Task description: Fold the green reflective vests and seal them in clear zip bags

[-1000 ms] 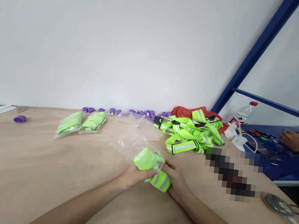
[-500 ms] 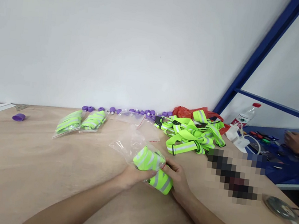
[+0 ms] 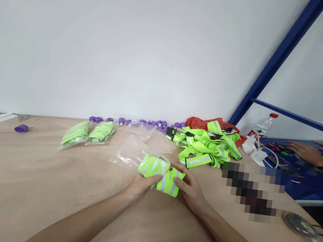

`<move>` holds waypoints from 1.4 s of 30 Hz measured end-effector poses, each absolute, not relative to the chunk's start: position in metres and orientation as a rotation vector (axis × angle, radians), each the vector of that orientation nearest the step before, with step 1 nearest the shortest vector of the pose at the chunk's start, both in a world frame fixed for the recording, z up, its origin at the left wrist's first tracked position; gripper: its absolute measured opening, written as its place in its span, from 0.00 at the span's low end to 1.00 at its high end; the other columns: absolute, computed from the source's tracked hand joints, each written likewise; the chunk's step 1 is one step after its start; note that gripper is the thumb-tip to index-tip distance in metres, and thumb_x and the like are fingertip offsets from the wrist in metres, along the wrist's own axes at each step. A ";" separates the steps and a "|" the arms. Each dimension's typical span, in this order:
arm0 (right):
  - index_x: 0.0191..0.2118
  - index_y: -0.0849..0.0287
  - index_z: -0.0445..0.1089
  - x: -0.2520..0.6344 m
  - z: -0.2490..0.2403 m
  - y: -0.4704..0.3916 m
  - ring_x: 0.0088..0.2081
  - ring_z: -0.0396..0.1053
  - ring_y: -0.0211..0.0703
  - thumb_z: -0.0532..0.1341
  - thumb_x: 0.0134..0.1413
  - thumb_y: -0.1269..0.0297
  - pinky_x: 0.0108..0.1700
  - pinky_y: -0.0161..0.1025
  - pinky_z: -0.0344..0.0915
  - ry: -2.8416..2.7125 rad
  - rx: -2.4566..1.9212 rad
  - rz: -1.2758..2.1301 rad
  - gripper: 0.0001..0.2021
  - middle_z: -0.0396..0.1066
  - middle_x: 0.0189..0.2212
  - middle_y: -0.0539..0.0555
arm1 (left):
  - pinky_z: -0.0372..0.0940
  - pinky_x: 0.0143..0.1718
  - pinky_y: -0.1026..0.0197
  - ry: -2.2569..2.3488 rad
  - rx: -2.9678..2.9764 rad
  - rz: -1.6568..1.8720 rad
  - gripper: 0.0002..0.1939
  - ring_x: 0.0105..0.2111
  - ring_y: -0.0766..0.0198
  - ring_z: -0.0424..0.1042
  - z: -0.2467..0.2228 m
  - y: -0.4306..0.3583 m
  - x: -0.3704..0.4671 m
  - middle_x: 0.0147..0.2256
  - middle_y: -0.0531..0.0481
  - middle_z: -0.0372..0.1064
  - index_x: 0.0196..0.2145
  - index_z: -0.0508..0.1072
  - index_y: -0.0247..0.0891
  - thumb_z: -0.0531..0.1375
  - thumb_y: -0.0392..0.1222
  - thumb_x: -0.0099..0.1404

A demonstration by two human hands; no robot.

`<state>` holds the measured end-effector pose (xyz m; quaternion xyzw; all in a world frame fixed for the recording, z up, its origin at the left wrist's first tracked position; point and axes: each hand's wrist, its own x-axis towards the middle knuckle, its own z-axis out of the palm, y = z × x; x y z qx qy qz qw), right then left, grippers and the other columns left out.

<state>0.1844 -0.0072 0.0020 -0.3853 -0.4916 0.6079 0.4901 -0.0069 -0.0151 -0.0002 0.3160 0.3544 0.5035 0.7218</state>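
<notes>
Head view: left hand [image 3: 140, 187] grips a clear zip bag [image 3: 129, 150] and the folded neon-yellow reflective strap [image 3: 170, 181] partly inside it; right hand [image 3: 192, 191] grasps the strap's exposed end. Bundle sits between both hands, above the wooden tabletop [image 3: 51, 186]. Left of it, two filled bags [image 3: 75, 133] [image 3: 101, 131] lie side by side. Beyond, loose reflective straps [image 3: 201, 148] heap against a red plastic bag [image 3: 198, 122]. Purple caps [image 3: 122, 120] line the wall. Far right, another person's hands [image 3: 306, 153] over a blue surface.

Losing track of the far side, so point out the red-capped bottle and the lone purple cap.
Bottle [image 3: 260, 130]: head view, its label.
Purple cap [image 3: 21, 128]: head view, its side.
</notes>
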 end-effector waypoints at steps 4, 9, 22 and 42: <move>0.48 0.52 0.77 0.185 -0.004 -0.004 0.48 0.71 0.55 0.74 0.44 0.52 0.50 0.48 0.67 -1.191 -0.988 1.433 0.23 0.77 0.45 0.54 | 0.67 0.56 0.47 0.876 0.852 1.148 0.31 0.51 0.44 0.75 -0.012 -0.012 -0.011 0.48 0.38 0.77 0.43 0.79 0.34 0.77 0.52 0.44; 0.45 0.53 0.77 0.177 -0.009 -0.005 0.42 0.71 0.51 0.75 0.40 0.50 0.46 0.47 0.67 -1.114 -1.027 1.405 0.25 0.78 0.42 0.53 | 0.68 0.53 0.45 0.946 0.890 1.147 0.32 0.48 0.44 0.76 -0.013 -0.010 -0.011 0.45 0.39 0.79 0.41 0.79 0.35 0.76 0.57 0.42; 0.38 0.54 0.74 0.162 -0.003 -0.009 0.41 0.71 0.50 0.77 0.38 0.52 0.43 0.44 0.68 -0.852 -0.931 1.469 0.21 0.75 0.38 0.52 | 0.68 0.51 0.46 1.096 1.078 1.034 0.28 0.47 0.43 0.75 -0.007 -0.021 0.000 0.43 0.42 0.79 0.43 0.80 0.38 0.75 0.53 0.46; 0.42 0.54 0.72 0.168 0.001 -0.013 0.36 0.72 0.46 0.75 0.41 0.56 0.32 0.39 0.69 -1.221 -0.903 1.573 0.21 0.76 0.36 0.51 | 0.69 0.47 0.50 0.799 1.126 1.155 0.34 0.45 0.47 0.75 -0.004 -0.008 -0.010 0.44 0.39 0.78 0.44 0.76 0.34 0.75 0.58 0.46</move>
